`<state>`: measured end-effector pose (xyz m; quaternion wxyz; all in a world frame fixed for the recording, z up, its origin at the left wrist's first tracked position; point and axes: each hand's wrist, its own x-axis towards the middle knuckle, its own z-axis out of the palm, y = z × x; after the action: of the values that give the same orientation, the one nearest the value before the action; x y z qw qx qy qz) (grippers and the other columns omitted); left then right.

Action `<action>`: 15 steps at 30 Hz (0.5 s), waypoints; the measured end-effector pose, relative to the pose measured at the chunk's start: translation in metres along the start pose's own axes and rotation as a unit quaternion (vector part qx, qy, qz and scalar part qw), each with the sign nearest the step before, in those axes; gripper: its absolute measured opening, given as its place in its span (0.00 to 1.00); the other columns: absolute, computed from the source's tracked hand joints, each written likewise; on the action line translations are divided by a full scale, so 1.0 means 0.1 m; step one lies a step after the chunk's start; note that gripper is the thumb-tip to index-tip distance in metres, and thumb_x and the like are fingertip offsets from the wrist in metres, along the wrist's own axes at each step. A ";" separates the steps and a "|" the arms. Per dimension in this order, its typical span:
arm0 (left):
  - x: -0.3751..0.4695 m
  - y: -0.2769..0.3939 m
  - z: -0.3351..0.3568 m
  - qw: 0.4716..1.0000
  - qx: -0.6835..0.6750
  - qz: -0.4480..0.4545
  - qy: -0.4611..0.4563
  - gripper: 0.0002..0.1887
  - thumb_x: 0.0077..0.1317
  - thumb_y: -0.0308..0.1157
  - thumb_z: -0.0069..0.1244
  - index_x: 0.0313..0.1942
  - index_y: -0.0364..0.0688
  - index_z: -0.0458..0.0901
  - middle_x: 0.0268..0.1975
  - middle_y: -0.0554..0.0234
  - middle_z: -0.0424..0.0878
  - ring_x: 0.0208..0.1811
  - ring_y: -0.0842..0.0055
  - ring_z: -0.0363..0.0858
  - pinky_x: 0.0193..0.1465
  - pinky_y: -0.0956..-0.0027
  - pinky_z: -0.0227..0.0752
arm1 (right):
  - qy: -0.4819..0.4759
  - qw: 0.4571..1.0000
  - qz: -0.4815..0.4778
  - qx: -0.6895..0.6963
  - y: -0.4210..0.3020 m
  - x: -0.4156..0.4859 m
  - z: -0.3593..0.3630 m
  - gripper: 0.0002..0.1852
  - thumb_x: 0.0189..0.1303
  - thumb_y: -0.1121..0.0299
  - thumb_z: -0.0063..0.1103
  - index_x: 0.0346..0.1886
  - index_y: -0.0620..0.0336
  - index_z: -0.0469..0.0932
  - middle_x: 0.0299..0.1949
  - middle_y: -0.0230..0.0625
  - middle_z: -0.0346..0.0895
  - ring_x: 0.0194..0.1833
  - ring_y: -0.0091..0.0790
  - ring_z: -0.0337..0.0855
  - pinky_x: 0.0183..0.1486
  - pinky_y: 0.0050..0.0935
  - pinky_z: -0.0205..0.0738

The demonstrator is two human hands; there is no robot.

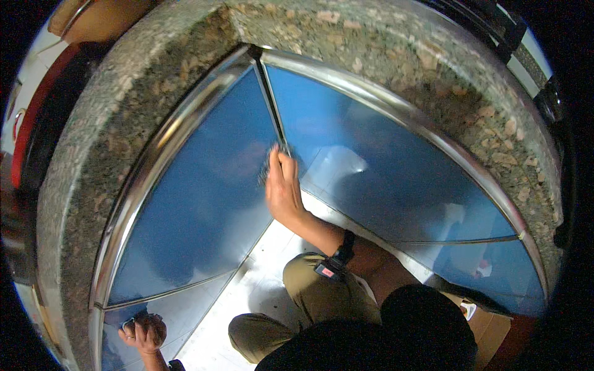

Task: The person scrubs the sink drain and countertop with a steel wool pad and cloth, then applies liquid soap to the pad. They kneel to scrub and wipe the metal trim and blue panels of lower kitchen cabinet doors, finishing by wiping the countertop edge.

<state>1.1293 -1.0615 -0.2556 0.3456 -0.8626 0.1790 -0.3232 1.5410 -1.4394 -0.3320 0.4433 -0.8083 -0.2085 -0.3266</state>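
Observation:
My right hand (284, 185) presses a dark, shaggy scouring pad (265, 172), mostly hidden by the fingers, against the inner corner where two glossy blue cabinet panels meet. The left panel (199, 176) and the right panel (385, 153) each run under a shiny metal rail. A narrow black strip (268, 95) marks the joint above my fingers. At the lower left, my left hand (141, 335) is curled close to the lower part of the left panel. A brownish rounded shape beside its fingers may be a reflection; whether the hand holds anything is unclear.
A speckled granite countertop edge (371, 37) overhangs both panels. My bent knees (325, 283) are above the pale tiled floor (209, 334). A cardboard box (494, 331) stands at the lower right. On the counter at left is a black object with a red edge (32, 106).

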 end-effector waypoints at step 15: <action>-0.01 -0.05 -0.05 1.000 -0.006 0.015 -0.012 0.22 0.59 0.42 0.59 0.53 0.54 0.74 0.60 0.53 0.76 0.55 0.47 0.73 0.58 0.33 0.61 | 0.040 0.998 -0.052 0.011 -0.08 0.16 -0.14 0.28 0.61 0.85 0.48 0.68 0.75 0.65 0.52 0.49 0.69 0.47 0.49 0.68 0.53 0.44 0.65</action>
<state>1.1254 -1.0594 -0.2496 0.3473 -0.8658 0.1895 -0.3062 1.5427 -1.4460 -0.3104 0.4429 -0.7775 -0.2359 -0.3791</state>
